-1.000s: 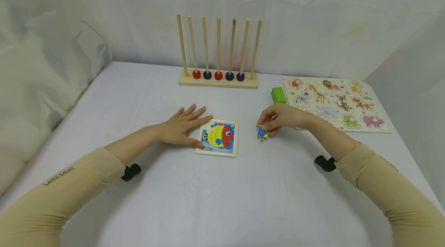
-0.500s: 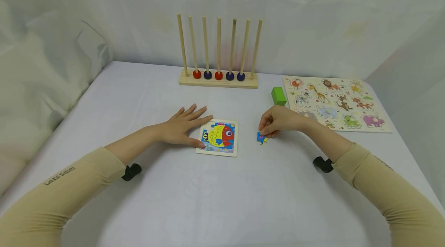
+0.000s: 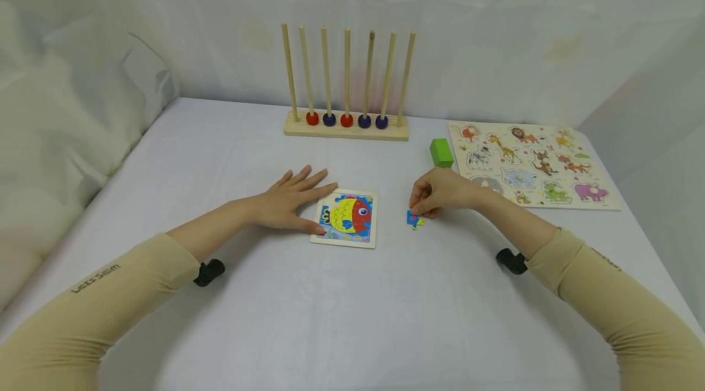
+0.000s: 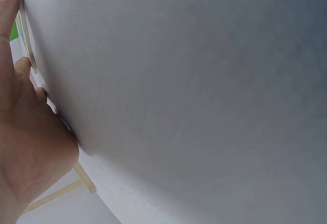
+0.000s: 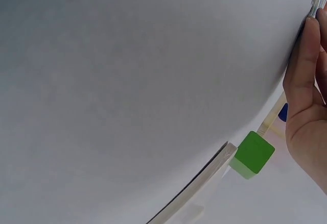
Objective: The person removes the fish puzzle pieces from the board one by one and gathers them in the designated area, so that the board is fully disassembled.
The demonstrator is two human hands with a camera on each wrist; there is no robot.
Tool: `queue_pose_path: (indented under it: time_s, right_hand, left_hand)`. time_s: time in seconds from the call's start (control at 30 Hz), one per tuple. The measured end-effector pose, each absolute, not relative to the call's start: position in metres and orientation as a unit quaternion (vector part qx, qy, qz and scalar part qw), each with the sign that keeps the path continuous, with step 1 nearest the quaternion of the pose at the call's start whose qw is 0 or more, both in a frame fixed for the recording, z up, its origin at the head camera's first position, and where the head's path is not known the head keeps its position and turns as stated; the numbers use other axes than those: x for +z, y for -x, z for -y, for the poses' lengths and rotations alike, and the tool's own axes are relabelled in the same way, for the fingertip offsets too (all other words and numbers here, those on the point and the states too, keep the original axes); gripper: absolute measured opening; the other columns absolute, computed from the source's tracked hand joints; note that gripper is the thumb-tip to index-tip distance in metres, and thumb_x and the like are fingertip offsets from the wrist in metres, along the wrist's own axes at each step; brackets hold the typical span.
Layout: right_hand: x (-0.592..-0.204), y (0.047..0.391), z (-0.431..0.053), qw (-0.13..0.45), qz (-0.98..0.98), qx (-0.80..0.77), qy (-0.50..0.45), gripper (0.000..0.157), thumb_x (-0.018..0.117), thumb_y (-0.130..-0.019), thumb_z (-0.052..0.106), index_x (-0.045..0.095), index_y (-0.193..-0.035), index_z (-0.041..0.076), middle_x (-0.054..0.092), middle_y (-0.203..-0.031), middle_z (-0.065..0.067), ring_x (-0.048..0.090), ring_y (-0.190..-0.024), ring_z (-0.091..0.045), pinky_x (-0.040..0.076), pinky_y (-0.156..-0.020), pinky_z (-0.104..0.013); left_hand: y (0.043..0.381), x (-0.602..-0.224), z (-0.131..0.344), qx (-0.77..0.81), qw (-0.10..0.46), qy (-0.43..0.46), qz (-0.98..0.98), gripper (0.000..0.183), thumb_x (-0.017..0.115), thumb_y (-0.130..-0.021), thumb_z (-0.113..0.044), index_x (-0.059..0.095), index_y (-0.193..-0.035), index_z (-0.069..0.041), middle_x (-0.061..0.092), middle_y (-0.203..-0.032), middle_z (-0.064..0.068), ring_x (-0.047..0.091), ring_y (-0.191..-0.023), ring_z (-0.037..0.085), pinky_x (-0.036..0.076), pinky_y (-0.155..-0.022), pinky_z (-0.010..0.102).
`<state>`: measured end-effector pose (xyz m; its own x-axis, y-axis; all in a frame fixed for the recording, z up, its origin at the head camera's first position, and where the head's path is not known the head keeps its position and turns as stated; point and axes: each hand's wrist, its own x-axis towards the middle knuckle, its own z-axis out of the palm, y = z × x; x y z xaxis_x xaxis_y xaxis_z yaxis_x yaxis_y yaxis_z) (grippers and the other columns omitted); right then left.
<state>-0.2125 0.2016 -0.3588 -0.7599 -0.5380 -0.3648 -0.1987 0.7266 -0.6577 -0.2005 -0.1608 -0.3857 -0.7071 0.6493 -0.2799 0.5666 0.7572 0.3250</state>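
A small square fish puzzle (image 3: 350, 217) in a pale wooden frame lies on the table, showing a yellow and red fish. My left hand (image 3: 284, 202) is spread flat at its left side, thumb on the lower left corner and index fingertip at the upper left edge. To the right of the puzzle, my right hand (image 3: 442, 190) pinches a blue and yellow puzzle piece (image 3: 415, 220) between thumb and fingers, low over the table. The fingertips cover part of the piece. In the right wrist view the hand (image 5: 305, 89) shows at the right edge.
A wooden bead rack (image 3: 346, 129) with upright rods and several red and blue beads stands at the back. A green block (image 3: 442, 153) sits behind the right hand, beside an animal peg puzzle board (image 3: 531, 164) at the right. White cloth walls enclose the back and sides.
My right hand has lowered the puzzle piece slightly toward the table and turned it a little, then held nearly still. The left hand and fish puzzle have stayed in place.
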Motion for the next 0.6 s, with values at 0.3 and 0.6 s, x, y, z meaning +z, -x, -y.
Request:
queue_pose_path:
  time_s: [0.3, 0.6]
  right_hand:
    - [-0.359, 0.2139, -0.2029, 0.275, -0.887, -0.309, 0.207, 0.014, 0.078, -0.085, 0.022, 0.073, -0.091, 0.012, 0.068, -0.074, -0.002, 0.063, -0.065, -0.013, 0.055, -0.063, -0.024]
    - [-0.3539, 0.2169, -0.1932, 0.236, -0.889, -0.323, 0.225, 0.016, 0.077, -0.086, 0.024, 0.072, -0.1, 0.017, 0.064, -0.082, -0.001, 0.058, -0.073, -0.016, 0.05, -0.065, -0.023]
  left_hand:
    - [0.2002, -0.3852, 0.1602, 0.111, 0.192, -0.331, -0.917, 0.096, 0.063, -0.082, -0.069, 0.015, -0.158, -0.036, -0.005, -0.17, -0.002, -0.011, -0.156, 0.036, -0.005, -0.122, 0.066]
    - [0.1994, -0.3841, 0.1605, 0.11, 0.189, -0.332, -0.917, 0.097, 0.064, -0.082, -0.069, 0.016, -0.159, -0.035, -0.004, -0.17, 0.0, -0.009, -0.156, 0.037, -0.004, -0.122, 0.067]
